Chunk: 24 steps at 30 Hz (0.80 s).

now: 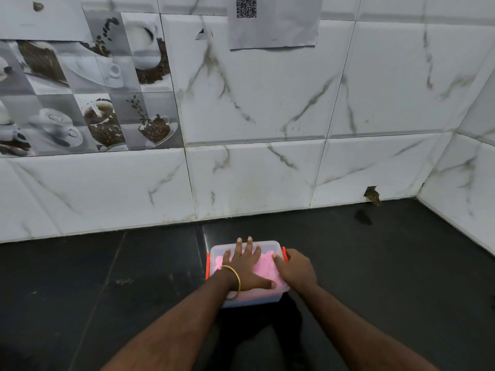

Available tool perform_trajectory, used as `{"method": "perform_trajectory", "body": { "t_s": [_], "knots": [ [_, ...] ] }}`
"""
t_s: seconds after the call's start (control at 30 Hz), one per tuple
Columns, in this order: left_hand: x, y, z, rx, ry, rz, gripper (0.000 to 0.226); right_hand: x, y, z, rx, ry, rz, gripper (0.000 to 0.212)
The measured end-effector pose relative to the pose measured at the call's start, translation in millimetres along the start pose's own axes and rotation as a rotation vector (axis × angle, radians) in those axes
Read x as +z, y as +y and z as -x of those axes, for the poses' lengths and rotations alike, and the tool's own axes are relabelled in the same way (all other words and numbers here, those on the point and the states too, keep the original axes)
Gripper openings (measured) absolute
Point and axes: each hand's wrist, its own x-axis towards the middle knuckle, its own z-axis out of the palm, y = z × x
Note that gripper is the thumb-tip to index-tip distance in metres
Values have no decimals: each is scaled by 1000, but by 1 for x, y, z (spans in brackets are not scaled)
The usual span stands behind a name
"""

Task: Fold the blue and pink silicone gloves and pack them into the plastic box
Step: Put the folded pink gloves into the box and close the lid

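A small translucent plastic box [269,246] with its lid on stands on the dark counter, close to the front. Pink glove material [263,266] shows through the lid. No blue glove is visible. My left hand [245,269] lies flat on the lid with fingers spread, a gold bangle on the wrist. My right hand [296,269] is curled over the box's right side, thumb on the lid and fingers wrapped on the red clip [285,254]. A second red clip [207,269] runs down the left side.
The dark counter [107,277] stretches left and right of the box. A white marble-tiled wall [267,183] rises just behind it, with a side wall [460,196] at the right corner. A paper with a QR code [273,22] hangs high up.
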Motion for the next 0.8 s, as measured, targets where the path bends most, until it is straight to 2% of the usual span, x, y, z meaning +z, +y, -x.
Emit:
{"method": "perform_trajectory", "body": {
  "t_s": [0.03, 0.1, 0.17, 0.23, 0.33, 0.4, 0.47, 0.8],
  "knots": [
    [-7, -6, 3, 3, 16, 106, 106, -2, 2, 0, 35, -24, -37, 40],
    [-19, -19, 12, -65, 166, 262, 89, -6, 3, 0, 112, -75, -114, 41],
    [-26, -32, 25, -254, 329, 157, 84, -10, 0, -2, 137, -116, -128, 40],
    [-29, -45, 41, -457, 239, 87, 85, -14, -4, -3, 132, -131, -92, 39],
    [-25, -56, 51, -445, 57, 178, 57, -13, -6, -3, 83, -121, -24, 25],
    [-23, -58, 54, -449, 72, 198, 45, -10, -8, -4, 49, -116, 4, 15],
    [-23, -60, 52, -483, 97, 216, 43, -5, -12, -6, 19, -103, 29, 13],
    [-37, -87, 3, -592, 196, 332, 44, 22, -46, -44, -86, -43, 126, 26]
  ]
}}
